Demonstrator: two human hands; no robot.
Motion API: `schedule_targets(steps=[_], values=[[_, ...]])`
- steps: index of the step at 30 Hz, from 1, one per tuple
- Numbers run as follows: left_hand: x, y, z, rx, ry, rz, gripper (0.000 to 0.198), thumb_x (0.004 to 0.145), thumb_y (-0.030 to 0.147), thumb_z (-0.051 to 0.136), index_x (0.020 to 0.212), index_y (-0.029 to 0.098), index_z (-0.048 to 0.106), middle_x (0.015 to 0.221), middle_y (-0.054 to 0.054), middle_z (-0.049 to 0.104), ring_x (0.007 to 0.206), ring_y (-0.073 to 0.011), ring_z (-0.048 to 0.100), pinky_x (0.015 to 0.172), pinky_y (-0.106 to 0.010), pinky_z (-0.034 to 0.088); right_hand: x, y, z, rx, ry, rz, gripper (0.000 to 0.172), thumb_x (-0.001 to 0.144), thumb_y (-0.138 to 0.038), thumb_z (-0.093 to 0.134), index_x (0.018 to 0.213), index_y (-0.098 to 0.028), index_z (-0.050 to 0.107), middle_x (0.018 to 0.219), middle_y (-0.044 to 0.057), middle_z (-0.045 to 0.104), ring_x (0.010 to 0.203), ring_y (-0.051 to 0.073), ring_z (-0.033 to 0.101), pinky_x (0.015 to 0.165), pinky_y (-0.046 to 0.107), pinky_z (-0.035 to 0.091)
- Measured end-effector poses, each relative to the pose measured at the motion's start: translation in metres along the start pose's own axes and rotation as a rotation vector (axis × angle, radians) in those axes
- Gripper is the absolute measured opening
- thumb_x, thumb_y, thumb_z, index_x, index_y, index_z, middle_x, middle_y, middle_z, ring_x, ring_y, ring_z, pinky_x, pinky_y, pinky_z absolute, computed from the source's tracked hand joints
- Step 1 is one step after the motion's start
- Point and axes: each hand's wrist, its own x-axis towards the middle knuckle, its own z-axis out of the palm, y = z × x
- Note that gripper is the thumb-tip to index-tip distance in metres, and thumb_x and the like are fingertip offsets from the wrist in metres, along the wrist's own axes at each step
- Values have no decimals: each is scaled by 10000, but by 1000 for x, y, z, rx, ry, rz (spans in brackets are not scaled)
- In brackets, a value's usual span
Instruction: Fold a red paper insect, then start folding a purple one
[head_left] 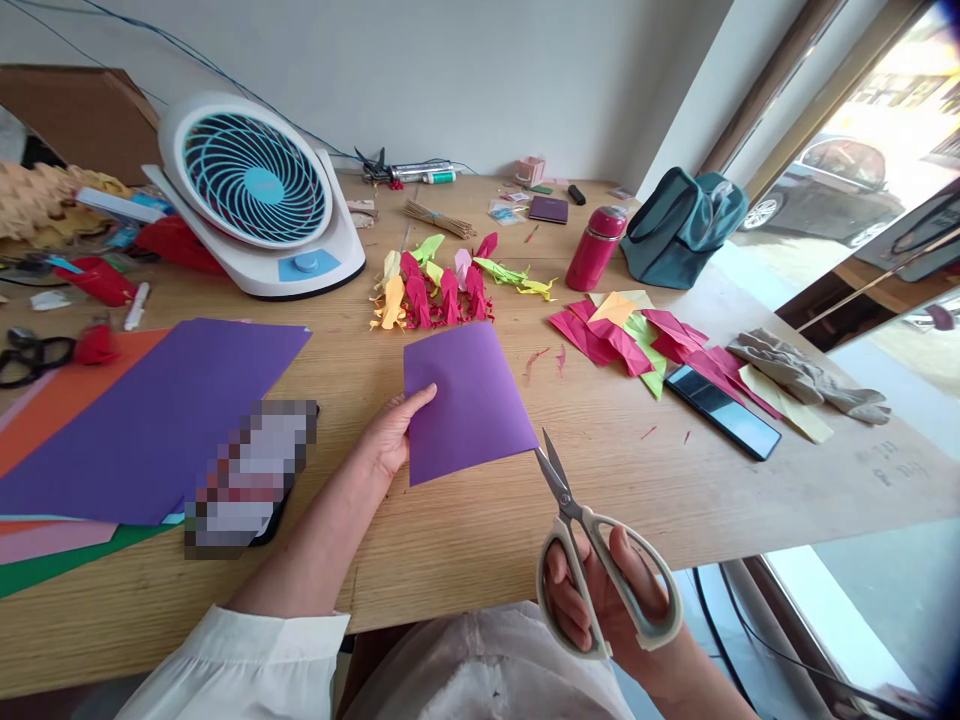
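Held by its left edge, a purple sheet of paper (469, 405) stands tilted above the table, my left hand (391, 432) closed on it with the thumb on the front. My right hand (600, 590) has its fingers through the handle loops of a pair of scissors (568, 505). The scissor blades are slightly apart, their tips by the paper's lower right corner. Whether they touch the paper I cannot tell. Beyond the sheet stand several folded paper figures (450, 295) in red, yellow and green.
Large coloured sheets (172, 410) and a phone (255, 480) lie at left, below a white fan (259, 195). On the right are folded paper pieces (600, 335), another phone (724, 410), grey gloves (802, 370), a red flask (596, 248) and a teal bag (679, 235).
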Motion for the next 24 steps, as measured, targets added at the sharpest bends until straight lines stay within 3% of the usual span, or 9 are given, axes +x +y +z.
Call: schedule_targets(steps=[3, 8, 11, 13, 16, 20, 24], values=[[-15, -11, -2, 219, -2, 25, 435, 654, 230, 878, 1048, 157, 711, 957, -104, 774, 835, -240, 733, 788, -343, 585, -19, 16, -8, 59, -18, 20, 618, 887, -775, 423, 900, -232, 717, 582, -3, 452, 475, 127, 375, 511, 271, 328], [-55, -23, 3, 1211, 228, 453, 901, 703, 300, 849, 1482, 138, 427, 1317, -236, 614, 1211, -412, 604, 1023, -521, 470, -41, 37, -26, 58, -19, 77, 608, 886, -779, 412, 914, -257, 722, 593, 0, 454, 495, 134, 388, 532, 280, 312], [-76, -30, 21, 1633, 252, 662, 722, 840, 271, 707, 1491, 114, 439, 1444, -279, 487, 1293, -457, 519, 1034, -566, 437, -44, 43, -30, 59, 0, 95, 622, 868, -802, 413, 892, -252, 702, 587, -3, 455, 491, 136, 387, 536, 286, 306], [-79, -41, 36, 1739, 119, 761, 622, 907, 258, 613, 1488, 107, 449, 1530, -268, 421, 1367, -430, 460, 1085, -557, 404, -43, 45, -30, 55, 9, 96, 625, 858, -810, 422, 877, -247, 692, 590, -5, 457, 496, 134, 388, 547, 289, 308], [-69, -65, 53, 1757, -106, 810, 555, 979, 282, 500, 1515, 152, 432, 1599, -192, 386, 1491, -379, 326, 1210, -585, 225, -41, 50, -29, 67, 43, 82, 616, 843, -813, 441, 864, -249, 688, 597, -5, 452, 507, 138, 389, 562, 299, 309], [-52, -92, 61, 1729, -215, 767, 565, 998, 321, 462, 1538, 166, 407, 1634, -166, 324, 1532, -363, 246, 1228, -603, 159, -44, 54, -30, 90, 100, 64, 608, 823, -829, 444, 849, -265, 671, 598, -6, 425, 507, 146, 359, 552, 308, 305], [-57, -100, 62, 1732, -288, 719, 589, 990, 367, 492, 1546, 197, 403, 1651, -133, 286, 1539, -372, 219, 1233, -619, 134, -54, 53, -33, 99, 106, 65, 589, 839, -807, 449, 847, -259, 665, 601, -1, 448, 518, 155, 370, 565, 318, 307]])
